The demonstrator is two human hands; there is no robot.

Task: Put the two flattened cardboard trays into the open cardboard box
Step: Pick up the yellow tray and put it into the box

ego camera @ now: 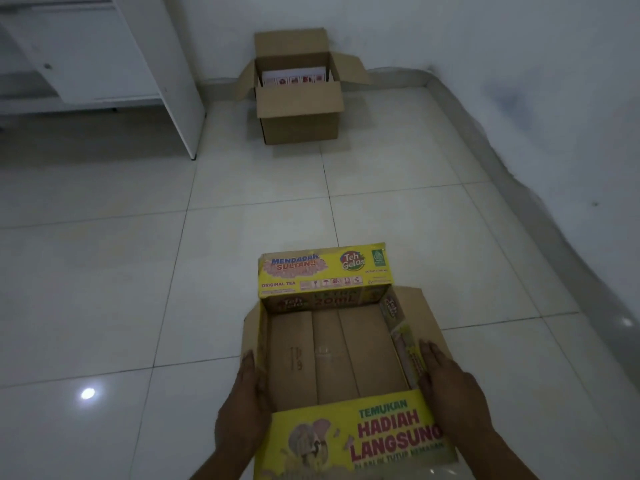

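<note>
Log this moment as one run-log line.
stage: carrying | left hand: on tray's left side | right hand: on right side | yellow cardboard tray: held | open cardboard box: ahead by wall, not reached

Open box (299, 109) well beyond held tray (332, 348)

You see 2 bare hands, your left hand (242, 407) and right hand (450, 389), with no gloves, rings or watch showing. Both forearms are bare too. No sleeve reaches into view.
</note>
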